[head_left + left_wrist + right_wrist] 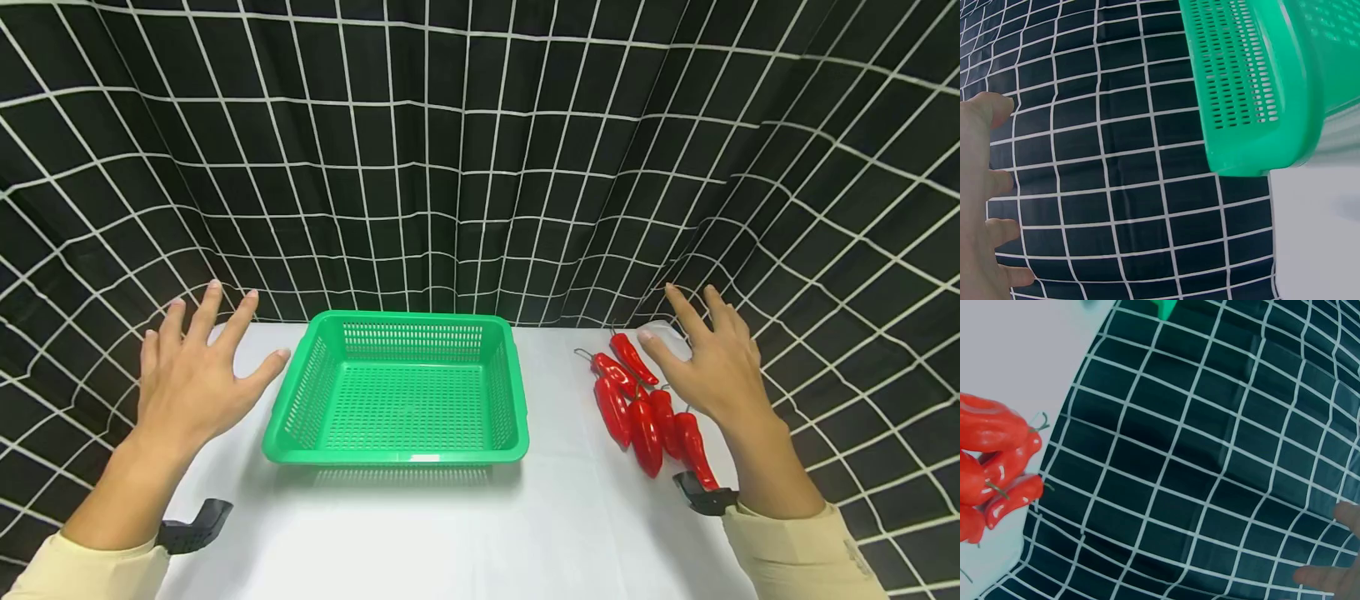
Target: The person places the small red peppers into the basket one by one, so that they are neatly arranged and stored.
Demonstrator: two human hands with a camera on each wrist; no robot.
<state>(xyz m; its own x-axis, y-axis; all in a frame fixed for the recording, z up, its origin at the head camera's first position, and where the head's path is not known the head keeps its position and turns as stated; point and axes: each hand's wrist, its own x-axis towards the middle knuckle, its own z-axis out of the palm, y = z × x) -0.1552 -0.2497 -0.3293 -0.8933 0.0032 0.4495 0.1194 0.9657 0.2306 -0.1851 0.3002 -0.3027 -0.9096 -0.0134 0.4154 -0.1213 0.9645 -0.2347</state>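
The white surface (375, 542) stands before black gridded cloth (442, 133). Your left grip (193, 379), beside the green basket (352, 457), and right grip (714, 360), near the red peppers (645, 437), are spread, holding nothing. Pinching one pepper by its middle seems steadier.

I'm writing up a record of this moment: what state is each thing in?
Green basket: upright, nothing inside.
Red peppers: lying bunched on the white surface, outside the basket.
Checked cloth: hung up behind and at the sides, wavy.
Left hand: fingers spread, holding nothing.
Right hand: fingers spread, holding nothing.
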